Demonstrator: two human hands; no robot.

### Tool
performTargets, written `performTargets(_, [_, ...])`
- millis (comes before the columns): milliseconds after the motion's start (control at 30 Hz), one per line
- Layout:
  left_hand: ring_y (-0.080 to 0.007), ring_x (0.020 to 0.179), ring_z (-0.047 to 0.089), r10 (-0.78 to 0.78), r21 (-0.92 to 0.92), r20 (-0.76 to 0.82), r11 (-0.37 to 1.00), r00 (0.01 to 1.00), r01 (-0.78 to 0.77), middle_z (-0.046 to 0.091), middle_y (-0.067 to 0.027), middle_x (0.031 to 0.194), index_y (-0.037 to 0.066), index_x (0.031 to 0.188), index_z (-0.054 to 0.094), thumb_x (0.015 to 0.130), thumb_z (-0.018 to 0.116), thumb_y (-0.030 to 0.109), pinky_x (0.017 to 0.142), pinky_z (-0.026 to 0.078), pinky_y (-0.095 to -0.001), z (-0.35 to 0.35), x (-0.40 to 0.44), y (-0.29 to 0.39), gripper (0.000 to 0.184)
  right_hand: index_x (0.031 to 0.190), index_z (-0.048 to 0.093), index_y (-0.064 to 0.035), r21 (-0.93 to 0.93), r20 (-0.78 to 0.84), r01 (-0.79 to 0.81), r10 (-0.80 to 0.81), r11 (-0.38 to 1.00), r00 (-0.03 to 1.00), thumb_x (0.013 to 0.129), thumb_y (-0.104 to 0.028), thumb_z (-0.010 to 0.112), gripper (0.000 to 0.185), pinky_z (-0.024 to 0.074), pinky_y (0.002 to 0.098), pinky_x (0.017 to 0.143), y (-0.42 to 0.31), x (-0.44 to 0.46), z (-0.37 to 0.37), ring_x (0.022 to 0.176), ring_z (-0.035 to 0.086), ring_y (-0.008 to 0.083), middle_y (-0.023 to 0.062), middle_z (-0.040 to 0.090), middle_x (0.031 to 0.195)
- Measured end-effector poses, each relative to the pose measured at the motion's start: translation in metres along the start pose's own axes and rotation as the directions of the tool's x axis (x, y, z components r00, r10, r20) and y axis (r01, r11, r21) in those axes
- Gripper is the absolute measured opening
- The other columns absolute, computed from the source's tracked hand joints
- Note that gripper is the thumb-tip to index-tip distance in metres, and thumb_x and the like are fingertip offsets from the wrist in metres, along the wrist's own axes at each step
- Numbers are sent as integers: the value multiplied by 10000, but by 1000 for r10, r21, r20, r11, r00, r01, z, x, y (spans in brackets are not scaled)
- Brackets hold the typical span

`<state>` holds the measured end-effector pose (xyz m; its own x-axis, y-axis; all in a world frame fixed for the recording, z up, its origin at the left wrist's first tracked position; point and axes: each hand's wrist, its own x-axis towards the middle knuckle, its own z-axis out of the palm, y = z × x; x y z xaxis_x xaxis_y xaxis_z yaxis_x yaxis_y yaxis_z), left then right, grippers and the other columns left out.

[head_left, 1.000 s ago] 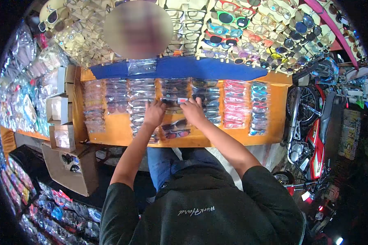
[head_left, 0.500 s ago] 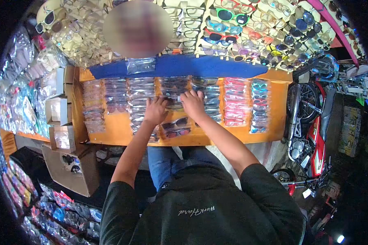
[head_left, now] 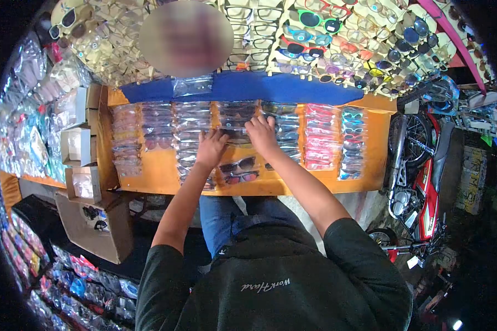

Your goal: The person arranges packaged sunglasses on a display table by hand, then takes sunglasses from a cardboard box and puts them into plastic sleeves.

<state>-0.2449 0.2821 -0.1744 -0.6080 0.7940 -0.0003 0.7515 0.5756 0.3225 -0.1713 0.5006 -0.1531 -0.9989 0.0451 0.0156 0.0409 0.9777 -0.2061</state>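
Note:
A column of dark sunglasses in clear plastic sleeves [head_left: 237,113] lies on the orange cloth between my hands. My left hand [head_left: 211,149] rests at the column's left edge, its fingers bent around the end of a sleeved pair of sunglasses [head_left: 237,133]. At the opposite edge my right hand [head_left: 261,135] sits slightly farther up, fingers curled over the sleeves, with their tips partly hard to make out. Two more sunglasses [head_left: 237,164], one with reddish lenses, lie below, nearer to me.
Similar sleeved columns flank this one, including pink glasses [head_left: 319,138] and multicoloured glasses [head_left: 352,143]. Behind the orange table [head_left: 157,175] rises a rack of eyeglasses [head_left: 309,36]. Small open boxes [head_left: 83,185] stand left; a red motorcycle [head_left: 428,190] is parked right. A blurred patch hides part of the rack.
My right hand has shifted a little up the column, away from me. My left hand stays almost in place at the left edge. The view has moved slightly.

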Motion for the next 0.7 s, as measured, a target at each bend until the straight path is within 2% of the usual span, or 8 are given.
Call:
performTargets(67, [-294, 1224, 579, 6, 16, -50, 1000, 999, -6, 668, -70, 1203, 154, 1151, 669, 921, 680, 229, 1091, 358, -608, 2, 1, -1, 242, 980, 673, -94, 21, -20, -19, 19, 1000, 1000, 895, -69, 619, 104, 351, 494, 1006, 0, 3, -7, 1116, 560, 259, 60, 629, 1033])
performTargets(133, [-296, 1222, 580, -58, 33, 35, 998, 998, 57, 674, -75, 1204, 157, 1164, 677, 934, 653, 222, 1074, 370, -603, -3, 5, 2, 241, 991, 675, -95, 0, -16, -20, 20, 1000, 1000, 896, -70, 624, 110, 350, 497, 1011, 2, 3, -1, 1124, 559, 258, 58, 627, 1044])
performTargets(300, [-301, 1241, 576, -28, 32, 16, 999, 999, 28, 671, -91, 1217, 159, 1192, 684, 944, 642, 213, 1084, 367, -603, -1, 5, 2, 258, 1021, 680, -97, -28, -41, -11, 9, 1000, 999, 895, -73, 635, 136, 348, 499, 1019, 3, 1, 2, 1148, 554, 257, 53, 625, 1068])
performTargets(367, [-304, 1248, 574, -14, 17, -5, 1000, 1000, 14, 670, -95, 1221, 158, 1200, 684, 946, 639, 208, 1093, 360, -609, 7, 3, 1, 262, 1044, 687, -100, 26, -18, -20, 20, 999, 1000, 908, -76, 630, 149, 348, 500, 1015, 3, -1, -2, 1160, 549, 258, 61, 624, 1079])
performTargets(500, [-305, 1298, 538, -74, 39, 6, 997, 997, 74, 622, -93, 1323, 163, 1206, 684, 949, 631, 213, 1095, 353, -630, 7, 3, 5, 268, 1062, 696, -108, 69, -67, -21, 26, 997, 997, 908, -114, 662, 158, 349, 495, 1006, 1, -5, -5, 1165, 546, 253, 59, 619, 1117])
performTargets(600, [-304, 1328, 511, -100, 54, 31, 994, 994, 98, 586, -89, 1383, 169, 1220, 685, 956, 623, 226, 1091, 354, -637, 2, 4, 7, 277, 1080, 709, -102, 108, -132, 35, -21, 993, 991, 893, -190, 728, 207, 345, 497, 1016, -1, -17, -12, 1189, 529, 257, 78, 598, 1180])
performTargets(667, [-303, 1343, 497, -99, 70, 40, 993, 994, 96, 571, -88, 1406, 170, 1225, 687, 962, 618, 233, 1090, 356, -638, 0, 6, 7, 279, 1101, 716, -92, 87, -56, 57, -52, 995, 997, 863, -257, 786, 298, 338, 500, 1040, -2, -25, -14, 1233, 500, 271, 101, 570, 1276])
performTargets(700, [-302, 1338, 502, -79, 64, 11, 995, 997, 78, 584, -89, 1358, 182, 1224, 684, 953, 636, 220, 1085, 350, -651, 3, 6, 6, 278, 1124, 729, -83, 111, 67, 14, -21, 994, 998, 856, -266, 804, 333, 330, 510, 1061, -2, -28, -15, 1288, 470, 287, 127, 547, 1346])
